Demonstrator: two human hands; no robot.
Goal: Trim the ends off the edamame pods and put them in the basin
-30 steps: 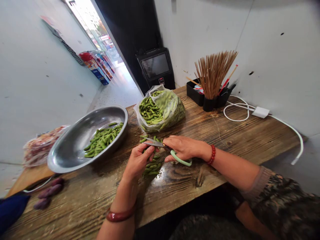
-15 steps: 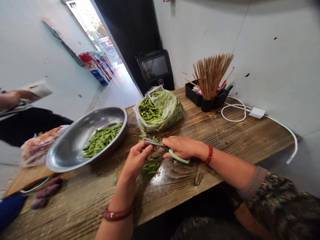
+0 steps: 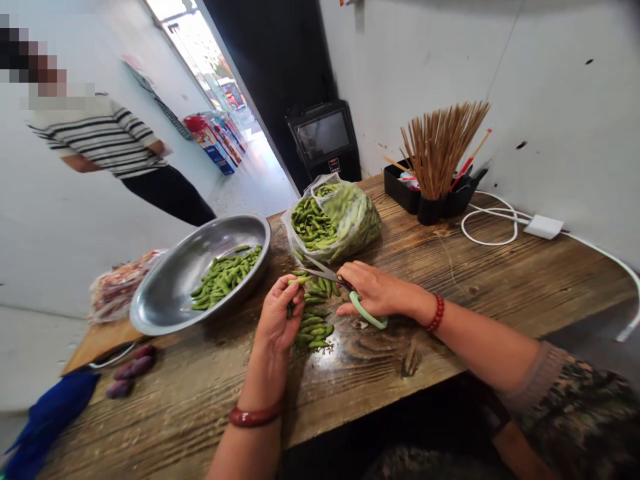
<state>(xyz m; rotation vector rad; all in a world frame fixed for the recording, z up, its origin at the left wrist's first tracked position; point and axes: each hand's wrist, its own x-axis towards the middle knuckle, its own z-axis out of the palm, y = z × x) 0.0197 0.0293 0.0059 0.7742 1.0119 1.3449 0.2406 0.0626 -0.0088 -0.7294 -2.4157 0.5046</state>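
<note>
Between thumb and fingers, my left hand [image 3: 281, 312] pinches a green edamame pod [image 3: 301, 280]. My right hand [image 3: 373, 288] grips scissors [image 3: 324, 272] with pale green handles; their blades are spread apart and point toward the pod. Below the two hands lies a small pile of edamame pods [image 3: 314, 328] on the wooden table [image 3: 360, 400]. A wide steel basin [image 3: 165, 293] to the left holds more pods, bunched on its right side. Just beyond my hands sits a clear plastic bag [image 3: 357, 223] filled with pods.
Several purple-red tubers [image 3: 135, 368] and a blue cloth [image 3: 55, 413] lie at the left. A filled plastic bag [image 3: 117, 283] stands behind the basin. Wooden sticks [image 3: 443, 147] rise from a black holder, beside a white cable [image 3: 493, 243]. A person [image 3: 115, 143] in stripes stands beyond the table.
The scissor blades have opened and drawn back from my left fingers, where a pod now shows. The view has shifted left, and more of the other person is visible.
</note>
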